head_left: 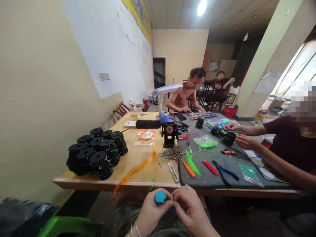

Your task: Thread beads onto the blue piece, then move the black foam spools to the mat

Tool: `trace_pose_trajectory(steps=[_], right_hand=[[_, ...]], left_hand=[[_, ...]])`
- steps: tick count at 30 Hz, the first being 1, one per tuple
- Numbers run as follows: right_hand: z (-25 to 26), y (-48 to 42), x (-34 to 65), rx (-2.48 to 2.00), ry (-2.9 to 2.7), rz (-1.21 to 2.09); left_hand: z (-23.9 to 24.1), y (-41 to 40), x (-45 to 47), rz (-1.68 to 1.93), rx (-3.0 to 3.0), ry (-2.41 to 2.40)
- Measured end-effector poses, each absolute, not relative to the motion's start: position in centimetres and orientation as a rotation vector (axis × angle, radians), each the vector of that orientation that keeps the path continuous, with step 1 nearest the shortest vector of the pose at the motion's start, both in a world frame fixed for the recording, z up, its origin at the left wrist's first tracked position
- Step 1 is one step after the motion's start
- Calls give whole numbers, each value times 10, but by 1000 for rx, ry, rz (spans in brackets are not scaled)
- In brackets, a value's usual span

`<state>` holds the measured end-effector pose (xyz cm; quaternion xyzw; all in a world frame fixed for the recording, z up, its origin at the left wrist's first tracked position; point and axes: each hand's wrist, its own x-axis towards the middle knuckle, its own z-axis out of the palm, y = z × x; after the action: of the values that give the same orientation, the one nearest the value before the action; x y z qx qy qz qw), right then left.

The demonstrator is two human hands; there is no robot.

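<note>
My left hand [150,213] is closed in front of the table's near edge. A round, bumpy blue piece [160,197] shows at its index finger; whether it is worn or held I cannot tell. Thumb and index finger of this hand pinch a tiny green piece [172,199]. My right hand [189,205] meets it there, thumb and fingertips pressed together at the same piece. Just above my hands, a thin green loop [151,188] hangs at the table edge. Nearest on the tabletop are white-handled thread snips [173,171] and an orange cutter [188,168].
Black foam spools [98,157] stand clustered at left. Orange strands [133,171] trail over the edge. A winding device [170,133], small metal parts [172,153], green strands [192,163], a red lighter [210,167] and blue pliers [225,172] lie ahead. A co-worker's hands [243,141] handle spools at right.
</note>
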<state>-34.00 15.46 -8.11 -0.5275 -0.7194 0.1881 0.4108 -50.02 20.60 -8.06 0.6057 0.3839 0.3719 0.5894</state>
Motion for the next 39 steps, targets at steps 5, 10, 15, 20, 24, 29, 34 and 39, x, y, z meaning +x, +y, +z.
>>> trace_pose_trajectory(steps=[5, 10, 15, 20, 24, 29, 34, 39], right_hand=[[-81, 154, -337, -1355, -1841, 450], [-79, 154, -337, -1370, -1878, 405], [-77, 155, -337, -1405, -1948, 344], [-75, 155, -335, -1407, -2015, 305], [-75, 158, -332, -1379, -2077, 290], [-79, 162, -336, -1296, -2167, 239], [-79, 166, -348, -1231, -2213, 187], [-80, 168, -355, -1206, -2223, 162]], left_hand=[[-82, 206, -503, 856, 1426, 907], [-83, 205, -503, 877, 1479, 917], [-84, 205, -501, 865, 1550, 944], [-87, 204, -504, 899, 1624, 964], [-85, 204, -507, 894, 1652, 969], [-84, 206, -515, 821, 1645, 992], [-84, 202, -524, 807, 1731, 1035], [-87, 198, -531, 854, 1786, 1028]])
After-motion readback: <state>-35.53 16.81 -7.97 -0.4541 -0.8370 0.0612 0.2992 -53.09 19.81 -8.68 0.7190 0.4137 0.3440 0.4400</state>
